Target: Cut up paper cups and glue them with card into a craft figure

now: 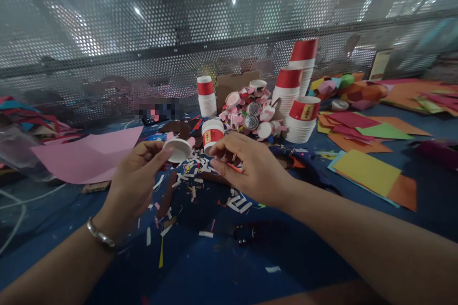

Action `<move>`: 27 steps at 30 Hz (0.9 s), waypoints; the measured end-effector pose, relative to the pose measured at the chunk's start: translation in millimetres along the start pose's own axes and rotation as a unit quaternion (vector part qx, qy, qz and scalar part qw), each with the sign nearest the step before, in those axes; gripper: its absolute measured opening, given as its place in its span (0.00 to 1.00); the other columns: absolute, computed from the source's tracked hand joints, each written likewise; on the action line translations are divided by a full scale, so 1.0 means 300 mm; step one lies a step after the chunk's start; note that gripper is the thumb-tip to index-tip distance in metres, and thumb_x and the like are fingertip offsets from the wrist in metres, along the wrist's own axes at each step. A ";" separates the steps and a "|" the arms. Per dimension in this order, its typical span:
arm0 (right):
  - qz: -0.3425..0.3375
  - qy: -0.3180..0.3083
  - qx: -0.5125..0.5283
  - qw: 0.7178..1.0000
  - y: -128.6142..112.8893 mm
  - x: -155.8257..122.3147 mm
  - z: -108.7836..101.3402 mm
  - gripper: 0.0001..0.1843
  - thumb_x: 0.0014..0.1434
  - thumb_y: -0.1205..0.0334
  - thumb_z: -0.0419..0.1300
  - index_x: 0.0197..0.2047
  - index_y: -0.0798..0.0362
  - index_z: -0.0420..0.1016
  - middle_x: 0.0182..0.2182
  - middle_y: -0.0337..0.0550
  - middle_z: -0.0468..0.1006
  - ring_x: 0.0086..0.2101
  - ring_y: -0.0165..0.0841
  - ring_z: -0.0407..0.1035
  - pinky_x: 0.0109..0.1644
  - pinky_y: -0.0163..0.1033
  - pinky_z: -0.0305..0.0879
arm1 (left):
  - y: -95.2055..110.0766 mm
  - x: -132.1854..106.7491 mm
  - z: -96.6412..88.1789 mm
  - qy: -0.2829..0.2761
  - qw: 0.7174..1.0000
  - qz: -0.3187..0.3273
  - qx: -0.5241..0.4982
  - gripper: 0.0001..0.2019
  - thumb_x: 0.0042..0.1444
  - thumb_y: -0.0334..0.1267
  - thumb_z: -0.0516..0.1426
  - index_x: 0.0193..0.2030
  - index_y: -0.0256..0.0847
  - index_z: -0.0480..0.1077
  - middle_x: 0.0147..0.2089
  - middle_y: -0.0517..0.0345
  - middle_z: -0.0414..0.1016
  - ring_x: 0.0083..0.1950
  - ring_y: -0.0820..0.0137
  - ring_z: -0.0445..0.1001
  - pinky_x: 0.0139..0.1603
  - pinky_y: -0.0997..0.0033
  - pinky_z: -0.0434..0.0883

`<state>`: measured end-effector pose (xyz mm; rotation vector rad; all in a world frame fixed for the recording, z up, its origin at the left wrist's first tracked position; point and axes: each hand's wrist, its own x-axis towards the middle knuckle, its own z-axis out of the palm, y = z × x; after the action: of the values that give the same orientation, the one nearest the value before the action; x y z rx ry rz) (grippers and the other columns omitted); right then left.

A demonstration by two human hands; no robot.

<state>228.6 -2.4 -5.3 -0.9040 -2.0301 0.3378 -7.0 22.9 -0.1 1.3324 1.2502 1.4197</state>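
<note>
The blue bench [200,267] carries paper scraps [204,167] at its centre. Upright cup stacks [300,131] stand towards the rear. A pink sheet [95,157] lies at left; coloured sheets [370,171] lie in overlapping piles at right.

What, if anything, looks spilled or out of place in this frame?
Loose paper scraps lie strewn over the blue surface between the left hand and right hand and nearer the camera; they look untidy against the cup stacks behind.

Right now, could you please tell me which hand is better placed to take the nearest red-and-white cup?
Probably the right hand: its fingers are right by the cup, though contact is unclear. The left hand is farther off and holds a white disc.
</note>
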 end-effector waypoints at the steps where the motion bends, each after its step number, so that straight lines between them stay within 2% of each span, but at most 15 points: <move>1: -0.004 -0.013 -0.002 1.000 -0.001 -0.001 0.004 0.05 0.67 0.65 0.59 0.43 0.57 0.75 0.39 0.46 0.77 0.38 0.33 0.69 0.43 0.39 0.64 | 0.006 0.022 0.008 0.027 0.999 -0.004 -0.017 0.10 0.49 0.38 0.71 0.35 0.42 0.75 0.35 0.60 0.79 0.35 0.72 0.74 0.33 0.77 0.71; 2: -0.011 -0.033 -0.006 0.999 -0.002 -0.002 0.008 0.05 0.67 0.65 0.58 0.42 0.57 0.75 0.39 0.45 0.77 0.38 0.33 0.69 0.43 0.38 0.64 | 0.014 0.045 0.019 0.019 0.999 -0.025 -0.023 0.08 0.51 0.36 0.70 0.34 0.41 0.75 0.36 0.58 0.80 0.36 0.71 0.76 0.32 0.77 0.71; 4: -0.025 -0.075 -0.021 0.997 -0.004 -0.005 0.017 0.06 0.67 0.65 0.58 0.41 0.56 0.75 0.38 0.45 0.78 0.38 0.34 0.70 0.43 0.38 0.64 | 0.037 0.094 0.056 -0.055 0.994 -0.090 -0.016 0.05 0.55 0.35 0.66 0.34 0.39 0.75 0.38 0.53 0.82 0.37 0.69 0.78 0.31 0.75 0.72; 6: -0.036 -0.111 -0.042 0.992 -0.007 -0.007 0.024 0.07 0.68 0.64 0.58 0.42 0.56 0.76 0.38 0.45 0.78 0.37 0.34 0.69 0.41 0.38 0.63 | 0.067 0.148 0.113 -0.097 0.988 -0.121 -0.006 0.03 0.57 0.33 0.65 0.35 0.36 0.76 0.35 0.50 0.82 0.33 0.68 0.78 0.30 0.73 0.72; 10: -0.054 -0.150 -0.075 0.984 -0.006 -0.007 0.036 0.07 0.67 0.65 0.57 0.41 0.56 0.76 0.35 0.45 0.77 0.34 0.34 0.67 0.37 0.38 0.60 | 0.126 0.265 0.265 -0.126 0.985 -0.118 -0.006 0.05 0.58 0.28 0.64 0.31 0.35 0.75 0.28 0.54 0.79 0.27 0.72 0.74 0.30 0.73 0.72; 14: -0.067 -0.156 -0.096 0.981 0.001 -0.004 0.041 0.07 0.66 0.65 0.57 0.40 0.57 0.76 0.35 0.46 0.77 0.34 0.34 0.68 0.37 0.38 0.60 | 0.134 0.359 0.409 -0.133 0.986 -0.101 -0.003 0.03 0.57 0.28 0.67 0.35 0.32 0.77 0.28 0.53 0.78 0.27 0.74 0.73 0.31 0.73 0.72; 16: -0.065 -0.164 -0.111 0.978 0.001 -0.003 0.040 0.08 0.67 0.64 0.56 0.41 0.57 0.76 0.36 0.47 0.78 0.35 0.35 0.69 0.38 0.39 0.62 | 0.122 0.393 0.465 -0.132 0.986 -0.103 0.004 0.05 0.60 0.30 0.65 0.41 0.30 0.77 0.35 0.49 0.79 0.33 0.70 0.77 0.37 0.68 0.75; 19: -0.050 -0.190 -0.130 0.972 -0.006 0.001 0.036 0.10 0.69 0.63 0.56 0.43 0.57 0.77 0.38 0.48 0.79 0.37 0.37 0.71 0.40 0.40 0.64 | 0.107 0.434 0.538 -0.139 0.985 -0.106 0.004 0.18 0.67 0.42 0.60 0.59 0.37 0.71 0.58 0.46 0.75 0.52 0.60 0.78 0.51 0.53 0.79; 24: -0.038 -0.217 -0.146 0.965 -0.017 0.007 0.021 0.12 0.70 0.59 0.56 0.48 0.56 0.78 0.42 0.50 0.81 0.39 0.38 0.73 0.43 0.41 0.65 | 0.114 0.447 0.621 -0.137 0.987 -0.081 -0.016 0.18 0.67 0.43 0.60 0.61 0.38 0.70 0.60 0.46 0.74 0.54 0.59 0.77 0.53 0.51 0.78; 26: -0.036 -0.220 -0.155 0.963 -0.015 0.008 0.013 0.11 0.70 0.60 0.56 0.46 0.56 0.78 0.41 0.49 0.81 0.38 0.38 0.73 0.40 0.40 0.64 | 0.125 0.424 0.616 -0.136 0.988 -0.073 -0.024 0.14 0.66 0.39 0.61 0.56 0.36 0.72 0.53 0.48 0.77 0.47 0.63 0.79 0.47 0.59 0.79; 27: -0.035 -0.221 -0.160 0.961 -0.013 0.008 0.010 0.11 0.70 0.60 0.57 0.46 0.56 0.78 0.41 0.49 0.81 0.38 0.37 0.73 0.38 0.40 0.62 | 0.133 0.409 0.603 -0.134 0.988 -0.069 -0.030 0.10 0.64 0.34 0.63 0.50 0.34 0.73 0.46 0.49 0.79 0.41 0.67 0.80 0.41 0.67 0.77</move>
<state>223.4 -3.0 -3.5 -1.0148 -2.5766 0.1836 160.1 158.8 54.6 1.3193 1.0910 1.1313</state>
